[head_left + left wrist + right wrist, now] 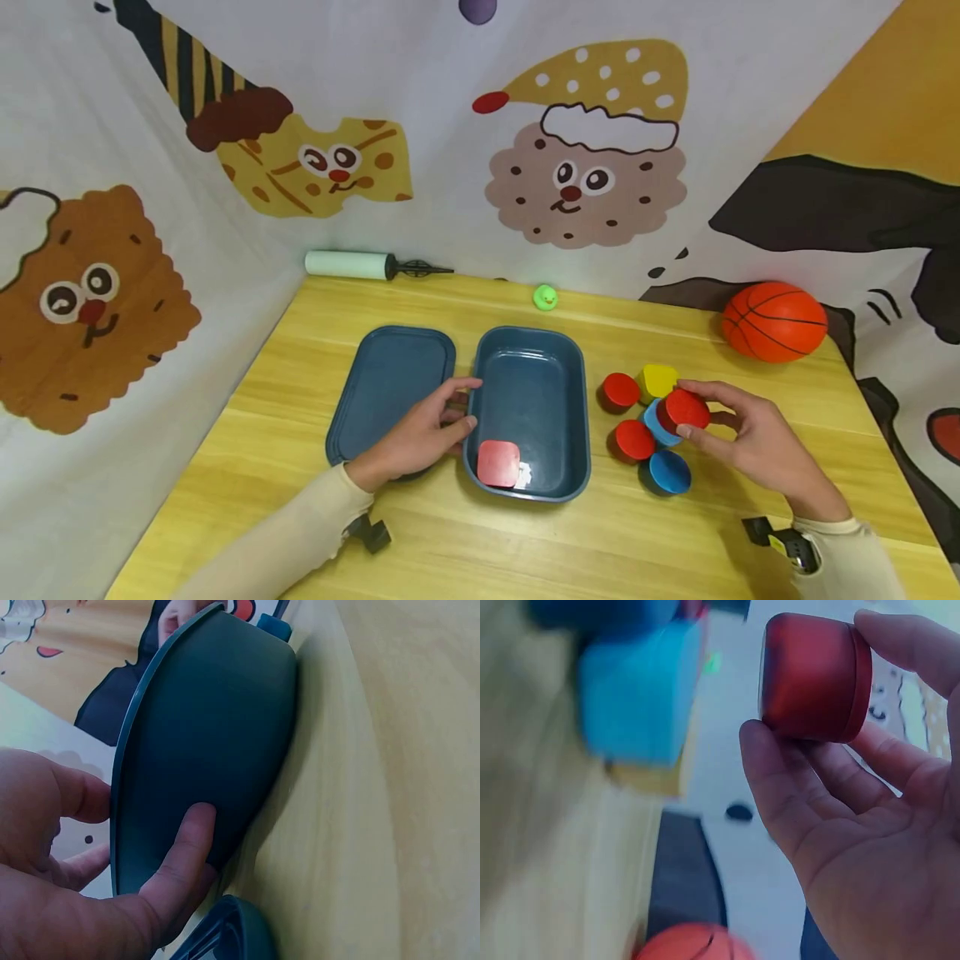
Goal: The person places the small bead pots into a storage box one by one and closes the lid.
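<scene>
The right hand has a red round block pinched in its grip, lifted just above the cluster of red, blue and yellow blocks on the worktop. The left hand grips the near-left rim of the dark blue box, thumb against its outer wall, with a red square block lying inside.

Left hand rests fingers spread; right hand pinches.

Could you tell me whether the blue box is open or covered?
Open: the blue box has no cover on, and its lid lies flat beside it.
</scene>
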